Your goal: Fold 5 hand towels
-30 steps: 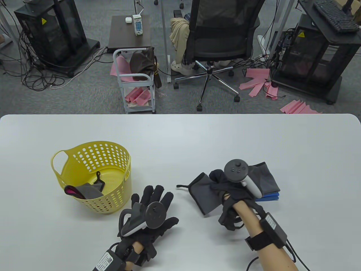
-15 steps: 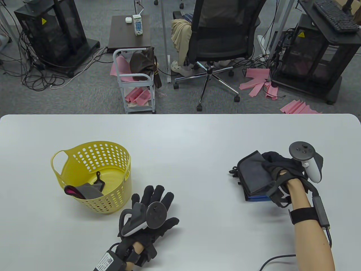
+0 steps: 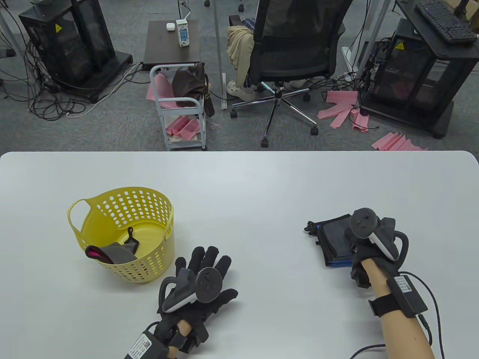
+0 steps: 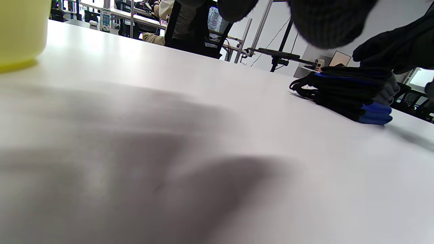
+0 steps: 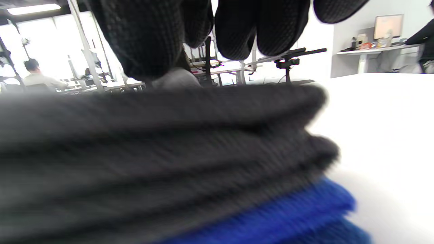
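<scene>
A stack of folded hand towels (image 3: pixel 334 240) lies at the table's right, grey on top and blue (image 3: pixel 338 263) at the bottom. My right hand (image 3: pixel 354 245) lies over the stack's right part with the fingers extended above the top grey towel. In the right wrist view the fingers (image 5: pixel 145 37) hang just over the grey folds (image 5: pixel 152 152), with the blue towel (image 5: pixel 288 217) beneath. My left hand (image 3: pixel 208 263) rests flat and empty on the table, fingers spread. The stack also shows in the left wrist view (image 4: pixel 349 98).
A yellow perforated basket (image 3: pixel 149 209) stands at the left and holds a crumpled grey towel (image 3: pixel 119 251) with a pink one (image 3: pixel 93 254). It shows at the left wrist view's corner (image 4: pixel 20 30). Bare white table (image 3: pixel 254 194) lies between the hands.
My right hand carried the folded grey towel to the right and laid it on top of the stack, then settled down over it. My left hand has not moved.
</scene>
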{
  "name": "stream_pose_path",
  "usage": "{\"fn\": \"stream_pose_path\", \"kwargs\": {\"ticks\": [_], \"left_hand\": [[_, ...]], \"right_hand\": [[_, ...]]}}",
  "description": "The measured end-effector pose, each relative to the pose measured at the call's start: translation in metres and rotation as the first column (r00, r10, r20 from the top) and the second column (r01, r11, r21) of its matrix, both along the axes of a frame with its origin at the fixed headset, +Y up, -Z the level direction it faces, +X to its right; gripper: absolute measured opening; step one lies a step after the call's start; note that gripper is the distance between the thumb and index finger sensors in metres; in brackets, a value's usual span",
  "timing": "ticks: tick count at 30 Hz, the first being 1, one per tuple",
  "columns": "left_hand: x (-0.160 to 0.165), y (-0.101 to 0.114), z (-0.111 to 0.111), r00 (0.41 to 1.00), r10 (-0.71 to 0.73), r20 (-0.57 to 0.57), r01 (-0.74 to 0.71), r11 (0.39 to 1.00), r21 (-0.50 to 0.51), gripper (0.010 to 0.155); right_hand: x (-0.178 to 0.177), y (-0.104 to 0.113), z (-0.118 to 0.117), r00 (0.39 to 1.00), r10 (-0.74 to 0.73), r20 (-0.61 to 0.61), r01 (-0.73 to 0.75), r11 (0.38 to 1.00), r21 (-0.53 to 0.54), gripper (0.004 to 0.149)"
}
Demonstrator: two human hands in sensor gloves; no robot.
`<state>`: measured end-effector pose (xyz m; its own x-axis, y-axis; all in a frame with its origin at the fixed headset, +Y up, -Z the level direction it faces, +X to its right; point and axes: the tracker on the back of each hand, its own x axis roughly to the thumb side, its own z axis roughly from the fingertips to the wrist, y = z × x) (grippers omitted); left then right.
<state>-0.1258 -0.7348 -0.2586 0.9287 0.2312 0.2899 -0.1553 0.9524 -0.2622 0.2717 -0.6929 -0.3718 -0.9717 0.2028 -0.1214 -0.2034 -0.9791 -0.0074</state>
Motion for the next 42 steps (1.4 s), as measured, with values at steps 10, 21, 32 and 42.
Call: {"fn": "stream_pose_path", "kwargs": {"ticks": [10,21,32,42], "left_hand": [[-0.002,0.004,0.001,1.0,0.013,-0.001,-0.013,0.999,0.045,0.087],[0.0,0.003,0.002,1.0,0.006,0.009,-0.006,0.999,0.043,0.087],[0.004,-0.005,0.002,0.999,-0.017,0.028,0.017,1.0,0.002,0.086],[0.016,-0.006,0.006,0.998,-0.015,0.065,0.016,1.0,-0.013,0.087]], "right_hand": [[-0.084,0.043,0.045,0.931,0.049,-0.362,-0.049,0.999,0.01,0.073],[-0.147,0.009,0.082,0.844,0.053,-0.534,-0.106,0.992,-0.07,0.087],[-0.151,-0.06,0.094,0.821,0.036,-0.569,-0.156,0.974,-0.164,0.09],[-0.147,-0.06,0.096,0.819,0.079,-0.569,-0.183,0.975,-0.127,0.09]]}}
